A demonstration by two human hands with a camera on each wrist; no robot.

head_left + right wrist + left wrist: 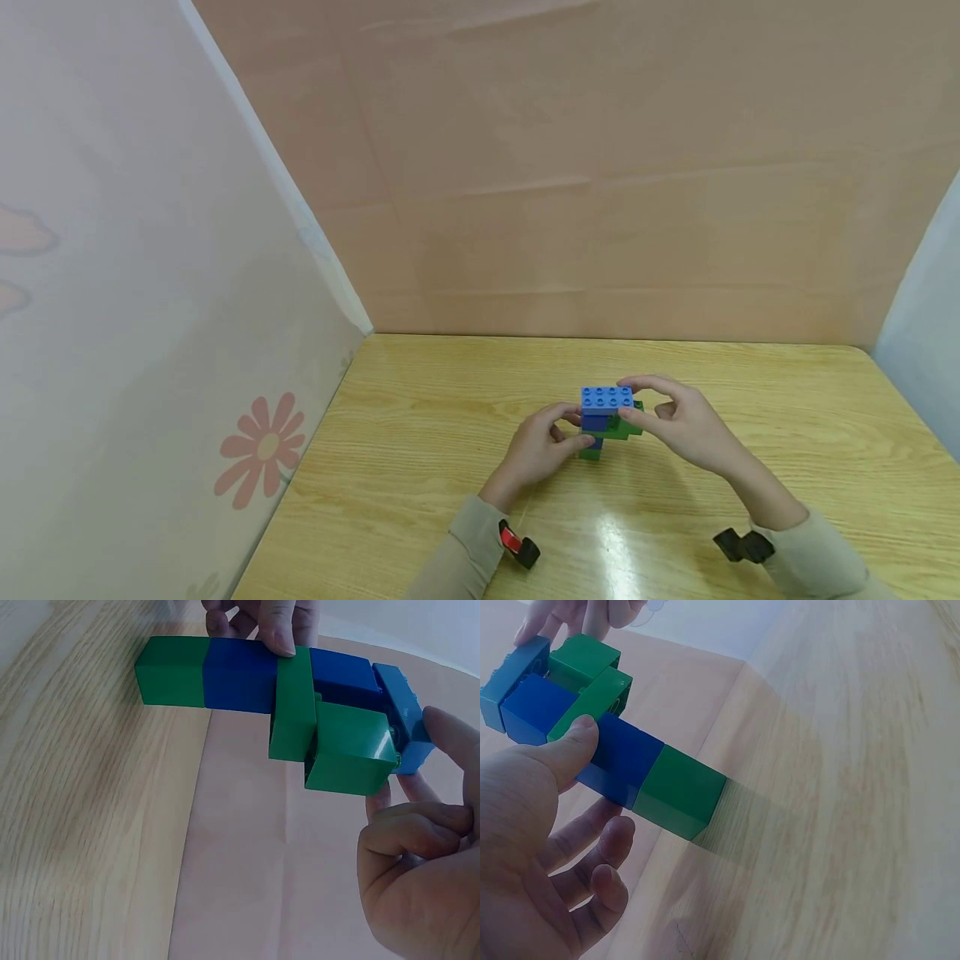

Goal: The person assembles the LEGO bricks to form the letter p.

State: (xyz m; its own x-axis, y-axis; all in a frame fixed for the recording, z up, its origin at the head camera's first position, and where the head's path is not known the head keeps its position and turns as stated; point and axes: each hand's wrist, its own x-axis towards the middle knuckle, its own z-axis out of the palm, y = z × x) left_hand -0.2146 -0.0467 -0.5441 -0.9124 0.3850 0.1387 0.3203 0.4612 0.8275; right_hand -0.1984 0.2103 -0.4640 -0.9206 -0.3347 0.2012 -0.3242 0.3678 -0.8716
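Observation:
A stack of toy building bricks stands upright on the table. At its foot is a green brick (679, 791), then a dark blue brick (240, 675). A thin green brick (292, 712) juts out sideways above, bearing a green block (351, 742) and another dark blue brick (536, 709). My left hand (536, 450) grips the stack around the thin green brick, thumb on its side. On top lies a light blue brick (606, 398), pinched between thumb and finger of my right hand (693, 425). Whether it is fully seated, I cannot tell; studs show beneath it.
The wooden table (420, 400) meets a tan backdrop (600, 208) behind the stack. A pale panel with a flower print (266, 446) rises along the left edge. Dark straps with small devices (742, 546) sit at both sleeves.

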